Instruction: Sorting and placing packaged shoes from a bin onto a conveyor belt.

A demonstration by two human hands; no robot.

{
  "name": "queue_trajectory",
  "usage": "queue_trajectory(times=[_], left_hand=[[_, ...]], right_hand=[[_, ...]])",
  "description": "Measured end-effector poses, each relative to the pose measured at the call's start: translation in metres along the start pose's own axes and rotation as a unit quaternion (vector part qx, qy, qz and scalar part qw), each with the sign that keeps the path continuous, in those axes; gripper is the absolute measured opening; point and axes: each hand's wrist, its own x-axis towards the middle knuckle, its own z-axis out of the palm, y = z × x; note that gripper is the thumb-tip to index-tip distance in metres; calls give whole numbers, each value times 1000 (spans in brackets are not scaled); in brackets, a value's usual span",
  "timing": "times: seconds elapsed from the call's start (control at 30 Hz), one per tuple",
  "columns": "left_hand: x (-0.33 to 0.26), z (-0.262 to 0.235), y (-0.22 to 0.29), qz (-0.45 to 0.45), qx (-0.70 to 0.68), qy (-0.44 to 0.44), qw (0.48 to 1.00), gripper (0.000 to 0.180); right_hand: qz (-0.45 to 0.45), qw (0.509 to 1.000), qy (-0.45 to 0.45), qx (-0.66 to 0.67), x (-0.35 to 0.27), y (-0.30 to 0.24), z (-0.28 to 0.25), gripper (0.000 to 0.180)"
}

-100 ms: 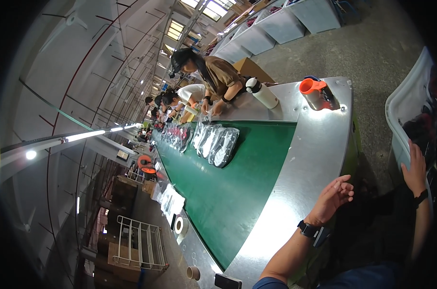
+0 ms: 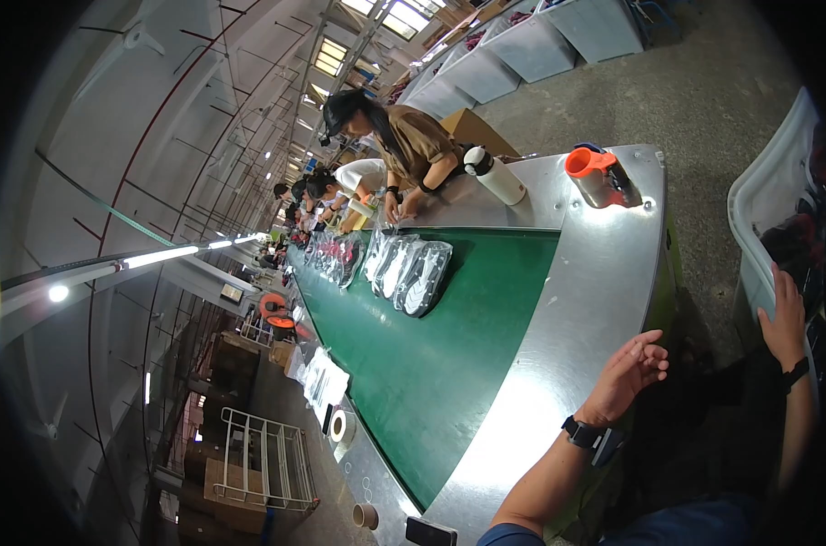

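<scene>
Left hand (image 2: 633, 369) hovers with fingers loosely spread and holding nothing, just over the steel edge (image 2: 577, 300) of the conveyor table; right hand (image 2: 784, 320) lies on the rim of a white plastic bin (image 2: 766, 196), fingers extended flat, apparently gripping nothing, though the rim distortion makes this uncertain. The nearest bagged shoe soles (image 2: 424, 276) lie on the green belt (image 2: 449, 364), forward and to the left of the left hand, long axes running across the belt; the left hand is the nearer; an orange-lidded steel jug (image 2: 602, 176) and a white bottle (image 2: 495, 175) stand at the table end, beside a co-worker (image 2: 404, 136).
</scene>
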Motion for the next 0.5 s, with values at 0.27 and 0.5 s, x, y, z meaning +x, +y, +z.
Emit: queue_trajectory(times=[0.27, 0.5], left_hand=[[-1, 2, 1, 3, 0, 1, 1000, 55], [-1, 3, 1, 2, 6, 4, 1000, 56]], right_hand=[[-3, 1000, 4, -12, -1, 2, 5, 100], [1, 1000, 2, -9, -1, 2, 2, 100]])
